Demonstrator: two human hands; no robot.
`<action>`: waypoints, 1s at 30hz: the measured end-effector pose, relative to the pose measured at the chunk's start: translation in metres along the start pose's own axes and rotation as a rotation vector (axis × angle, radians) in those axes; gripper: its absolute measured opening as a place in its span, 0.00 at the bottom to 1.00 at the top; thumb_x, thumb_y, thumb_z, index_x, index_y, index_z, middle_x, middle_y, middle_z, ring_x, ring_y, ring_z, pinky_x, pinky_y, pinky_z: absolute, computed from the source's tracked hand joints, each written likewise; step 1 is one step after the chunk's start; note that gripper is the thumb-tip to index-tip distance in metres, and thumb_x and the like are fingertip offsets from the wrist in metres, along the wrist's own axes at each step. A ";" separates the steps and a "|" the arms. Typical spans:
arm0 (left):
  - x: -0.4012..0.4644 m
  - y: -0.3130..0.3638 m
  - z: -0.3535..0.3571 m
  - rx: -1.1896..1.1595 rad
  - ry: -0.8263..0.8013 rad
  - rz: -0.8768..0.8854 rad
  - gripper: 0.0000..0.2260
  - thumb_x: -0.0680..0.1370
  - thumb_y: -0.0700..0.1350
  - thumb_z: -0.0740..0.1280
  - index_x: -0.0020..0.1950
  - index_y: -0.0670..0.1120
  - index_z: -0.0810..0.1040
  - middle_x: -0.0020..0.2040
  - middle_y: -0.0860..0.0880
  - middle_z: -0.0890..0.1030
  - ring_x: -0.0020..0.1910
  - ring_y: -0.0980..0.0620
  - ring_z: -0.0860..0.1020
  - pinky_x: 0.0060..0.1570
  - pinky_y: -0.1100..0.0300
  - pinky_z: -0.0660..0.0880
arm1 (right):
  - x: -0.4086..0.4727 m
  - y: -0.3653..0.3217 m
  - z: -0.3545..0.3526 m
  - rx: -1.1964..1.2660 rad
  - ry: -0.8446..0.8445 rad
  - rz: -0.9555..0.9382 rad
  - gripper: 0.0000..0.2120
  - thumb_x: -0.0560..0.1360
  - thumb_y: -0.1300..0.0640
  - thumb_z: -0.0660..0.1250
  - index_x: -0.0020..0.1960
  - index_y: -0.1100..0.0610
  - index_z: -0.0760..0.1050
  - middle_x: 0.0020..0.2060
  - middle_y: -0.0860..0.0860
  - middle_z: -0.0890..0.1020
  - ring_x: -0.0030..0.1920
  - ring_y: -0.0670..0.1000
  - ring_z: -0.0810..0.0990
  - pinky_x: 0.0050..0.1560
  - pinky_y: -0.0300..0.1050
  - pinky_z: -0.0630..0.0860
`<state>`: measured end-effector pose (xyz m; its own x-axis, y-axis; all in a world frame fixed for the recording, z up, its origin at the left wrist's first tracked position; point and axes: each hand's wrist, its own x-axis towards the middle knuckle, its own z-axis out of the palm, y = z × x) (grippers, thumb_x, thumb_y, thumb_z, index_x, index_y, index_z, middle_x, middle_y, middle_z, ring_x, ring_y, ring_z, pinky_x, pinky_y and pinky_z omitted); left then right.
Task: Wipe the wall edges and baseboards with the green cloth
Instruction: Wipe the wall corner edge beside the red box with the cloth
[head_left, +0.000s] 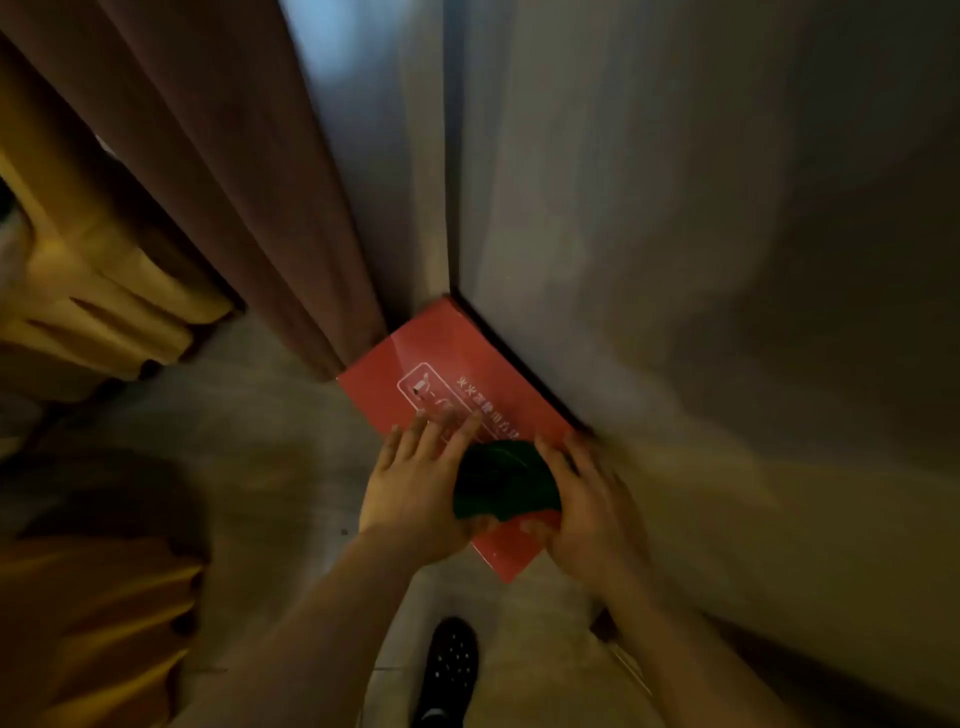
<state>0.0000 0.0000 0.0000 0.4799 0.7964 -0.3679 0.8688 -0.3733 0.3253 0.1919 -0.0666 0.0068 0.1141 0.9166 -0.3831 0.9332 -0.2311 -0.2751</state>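
Note:
The green cloth (503, 480) is bunched between both of my hands, on top of a red box (441, 358) with white print that stands on the floor against the wall. My left hand (415, 483) lies on the cloth's left side with its fingers spread over the box top. My right hand (587, 499) grips the cloth's right side, close to the dark baseboard (511, 358) at the foot of the grey wall (675, 234). The picture is dim and blurred.
A brown curtain (249, 197) hangs left of the wall corner (447, 156). Yellowish bedding (93, 291) lies at the far left. My black shoe (449, 670) stands on the tiled floor (270, 441) below the box.

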 end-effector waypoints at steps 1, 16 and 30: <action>0.003 0.000 0.004 0.010 -0.022 0.008 0.52 0.69 0.69 0.71 0.79 0.60 0.37 0.83 0.50 0.45 0.81 0.45 0.43 0.78 0.44 0.40 | 0.004 0.001 0.004 0.014 0.000 -0.007 0.44 0.67 0.43 0.74 0.77 0.49 0.57 0.75 0.53 0.62 0.74 0.57 0.57 0.71 0.58 0.63; 0.024 0.004 0.060 -0.006 0.052 0.002 0.31 0.78 0.51 0.69 0.77 0.55 0.58 0.73 0.52 0.70 0.70 0.46 0.69 0.67 0.49 0.69 | 0.021 0.012 0.040 -0.001 0.212 -0.109 0.21 0.69 0.65 0.71 0.62 0.56 0.78 0.52 0.57 0.79 0.52 0.59 0.75 0.41 0.49 0.75; -0.007 0.013 0.008 0.011 0.071 0.043 0.24 0.76 0.47 0.71 0.70 0.56 0.66 0.64 0.53 0.77 0.59 0.46 0.77 0.49 0.50 0.76 | -0.009 -0.013 0.002 -0.009 0.121 -0.034 0.17 0.71 0.61 0.70 0.57 0.49 0.73 0.51 0.50 0.75 0.53 0.54 0.74 0.43 0.47 0.73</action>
<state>0.0086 -0.0139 0.0001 0.5071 0.8111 -0.2914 0.8492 -0.4125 0.3297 0.1785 -0.0726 0.0124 0.1221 0.9567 -0.2642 0.9401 -0.1968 -0.2784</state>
